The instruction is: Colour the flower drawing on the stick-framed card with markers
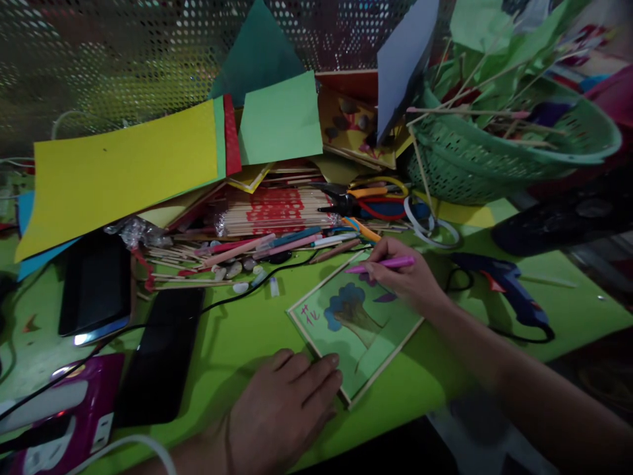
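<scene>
Nearest to me, my left hand (281, 412) lies flat on the green table (237, 330), fingers loose and spread, holding nothing, its fingertips pressing the near edge of the framed picture (356, 326). That picture lies flat just beyond, tilted like a diamond, showing a blue-topped tree and a pink character by its left corner. Over its far corner my right hand (408, 277) pinches a pink pen (380, 264), fingers closed around the barrel, tip pointing left over the drawing. Right of that hand lies a blue glue gun (504, 287). To the left rest two dark phones (123, 330). Farther back lie loose pens and a bundle of wooden sticks (267, 211), then sheets of coloured paper (128, 165) and a green basket (499, 152).
</scene>
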A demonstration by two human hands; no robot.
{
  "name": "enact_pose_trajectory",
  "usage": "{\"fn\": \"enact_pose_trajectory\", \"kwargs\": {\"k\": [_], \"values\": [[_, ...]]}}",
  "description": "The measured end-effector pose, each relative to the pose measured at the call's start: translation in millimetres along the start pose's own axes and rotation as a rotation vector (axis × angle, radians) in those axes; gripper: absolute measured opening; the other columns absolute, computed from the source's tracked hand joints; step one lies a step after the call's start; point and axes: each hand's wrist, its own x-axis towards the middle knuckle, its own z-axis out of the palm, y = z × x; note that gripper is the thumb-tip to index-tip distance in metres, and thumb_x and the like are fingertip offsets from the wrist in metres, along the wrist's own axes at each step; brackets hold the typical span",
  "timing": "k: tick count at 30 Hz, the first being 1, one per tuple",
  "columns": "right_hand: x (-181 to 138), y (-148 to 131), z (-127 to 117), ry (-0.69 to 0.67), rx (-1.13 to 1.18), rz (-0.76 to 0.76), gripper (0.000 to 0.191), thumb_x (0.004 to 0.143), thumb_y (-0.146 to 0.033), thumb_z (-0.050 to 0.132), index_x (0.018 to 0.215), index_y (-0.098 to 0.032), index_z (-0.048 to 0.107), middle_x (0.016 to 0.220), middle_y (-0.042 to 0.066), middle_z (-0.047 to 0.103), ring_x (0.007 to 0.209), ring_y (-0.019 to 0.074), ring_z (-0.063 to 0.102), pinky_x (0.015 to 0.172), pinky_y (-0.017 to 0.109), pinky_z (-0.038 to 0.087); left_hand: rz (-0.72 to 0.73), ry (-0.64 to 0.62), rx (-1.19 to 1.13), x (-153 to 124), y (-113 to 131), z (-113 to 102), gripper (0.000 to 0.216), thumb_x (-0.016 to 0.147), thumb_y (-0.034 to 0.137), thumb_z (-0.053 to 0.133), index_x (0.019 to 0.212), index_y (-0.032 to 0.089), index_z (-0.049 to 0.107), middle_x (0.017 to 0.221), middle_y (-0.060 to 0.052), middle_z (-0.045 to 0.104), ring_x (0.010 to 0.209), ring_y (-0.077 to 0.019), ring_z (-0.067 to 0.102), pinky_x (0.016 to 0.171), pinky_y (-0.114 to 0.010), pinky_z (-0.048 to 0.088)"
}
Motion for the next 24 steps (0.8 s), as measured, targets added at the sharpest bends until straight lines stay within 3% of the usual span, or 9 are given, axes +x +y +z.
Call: {"fn": "enact_pose_trajectory", "kwargs": {"k": [15, 24], "values": [[1.3, 0.2, 1.0, 0.026, -0.004, -0.009, 0.018, 0.078, -0.029, 0.073, 0.074, -0.022, 0.057, 0.063, -0.002, 0.06, 0.054, 0.0137, 0.053, 0.05, 0.026, 0.04, 0.025, -0.007, 0.023, -2.4, -0.8, 1.0, 0.023, 0.106, 0.032, 0.053, 0.121, 0.022, 0.068, 0.127, -0.001, 0.074, 0.09, -0.0131, 0.063, 0.078, -0.031, 0.041], [0.0, 1.3, -2.7, -0.006, 0.007, 0.025, 0.016, 0.074, -0.027, 0.072, 0.071, -0.022, 0.058, 0.064, -0.001, 0.062, 0.059, 0.0157, 0.057, 0.054, 0.028, 0.043, 0.013, 0.021, 0.004, -1.0, -0.6, 1.1, 0.022, 0.106, 0.031, 0.053, 0.119, 0.022, 0.069, 0.127, 0.003, 0.075, 0.089, -0.0132, 0.064, 0.078, -0.032, 0.042]]}}
